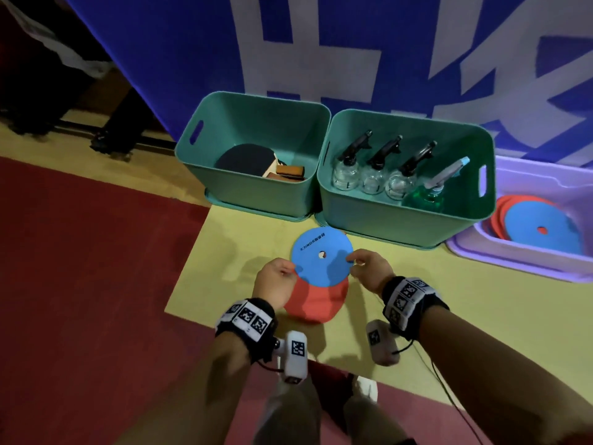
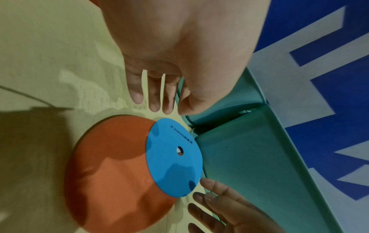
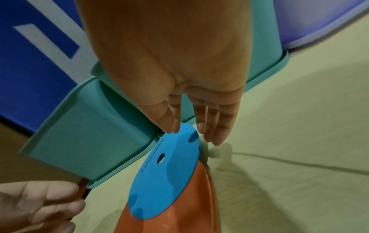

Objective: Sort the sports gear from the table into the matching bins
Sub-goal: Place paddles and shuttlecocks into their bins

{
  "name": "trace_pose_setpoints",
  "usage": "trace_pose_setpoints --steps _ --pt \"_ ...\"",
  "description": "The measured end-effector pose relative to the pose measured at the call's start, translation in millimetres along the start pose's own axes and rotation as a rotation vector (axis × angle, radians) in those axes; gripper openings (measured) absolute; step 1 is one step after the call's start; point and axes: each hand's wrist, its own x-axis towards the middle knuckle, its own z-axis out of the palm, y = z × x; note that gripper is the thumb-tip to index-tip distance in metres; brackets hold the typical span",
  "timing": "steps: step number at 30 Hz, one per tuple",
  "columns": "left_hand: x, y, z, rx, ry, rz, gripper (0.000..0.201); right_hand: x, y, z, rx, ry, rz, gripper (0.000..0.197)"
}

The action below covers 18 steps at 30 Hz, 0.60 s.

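A flat blue disc (image 1: 322,256) with a centre hole lies partly over a larger red disc (image 1: 316,300) on the yellow surface, in front of the two teal bins. My left hand (image 1: 287,273) hovers at the blue disc's left rim, its fingers (image 2: 155,104) fairly straight and a little apart from the disc (image 2: 171,157). My right hand (image 1: 353,263) reaches the right rim, and its thumb and index tips (image 3: 171,129) touch the edge of the disc (image 3: 165,181). Neither hand is curled round anything.
The left teal bin (image 1: 256,197) holds table tennis paddles (image 1: 244,159). The right teal bin (image 1: 385,223) holds spray bottles (image 1: 372,175). A purple bin (image 1: 513,266) at the right holds red and blue discs (image 1: 539,226). A blue banner stands behind, with red floor to the left.
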Motion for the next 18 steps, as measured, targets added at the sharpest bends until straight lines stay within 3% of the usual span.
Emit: trace_pose_setpoints --steps 3,8,12,16,18 --pt "30 -8 -8 0.019 -0.062 -0.001 0.018 12 -4 17 0.055 0.042 0.110 0.031" --pt "65 -13 -11 0.048 -0.145 -0.056 0.019 16 -9 30 0.064 0.132 0.148 0.028" --pt "80 -8 -7 0.056 -0.208 -0.001 0.019 4 -18 24 0.195 0.255 0.124 0.020" --pt "84 6 6 0.092 -0.256 0.048 0.019 -21 -19 6 0.347 0.399 0.105 0.025" --pt "83 14 18 0.127 -0.282 0.068 0.021 -35 -9 -7 0.350 0.480 0.109 0.039"
